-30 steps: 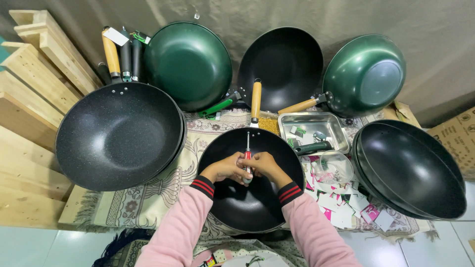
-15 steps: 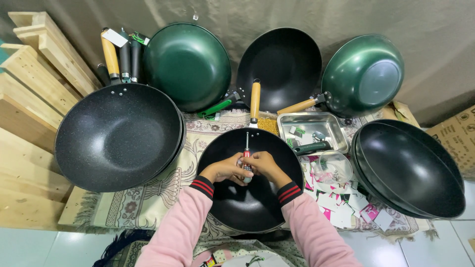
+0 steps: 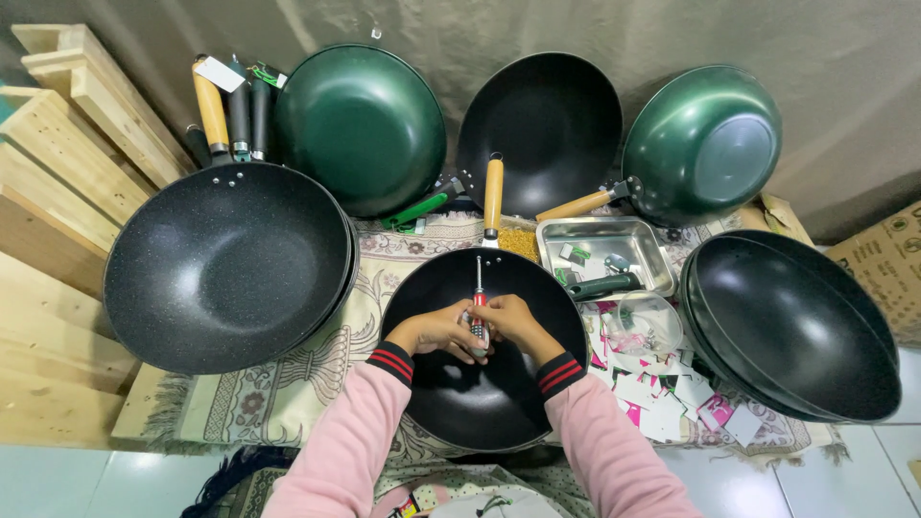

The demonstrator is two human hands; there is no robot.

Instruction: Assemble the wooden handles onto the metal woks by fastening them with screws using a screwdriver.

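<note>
While both forearms angle inward, the left hand point(image 3: 439, 331) and right hand point(image 3: 513, 324) apparently grip a screwdriver point(image 3: 478, 293) over the black wok point(image 3: 451, 403).

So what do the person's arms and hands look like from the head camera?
Both arms wear pink long sleeves ending in dark ribbed cuffs with red stripes. The left hand and right hand are bare: no gloves, and no rings or watch that I can make out.

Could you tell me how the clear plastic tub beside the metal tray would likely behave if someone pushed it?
The tub looks thin-walled and holds only small bits, so it is probably light and would slide or tip easily. It sits partly on loose paper cards, which may slip under it. Its walls would likely flex under a squeeze.
</note>
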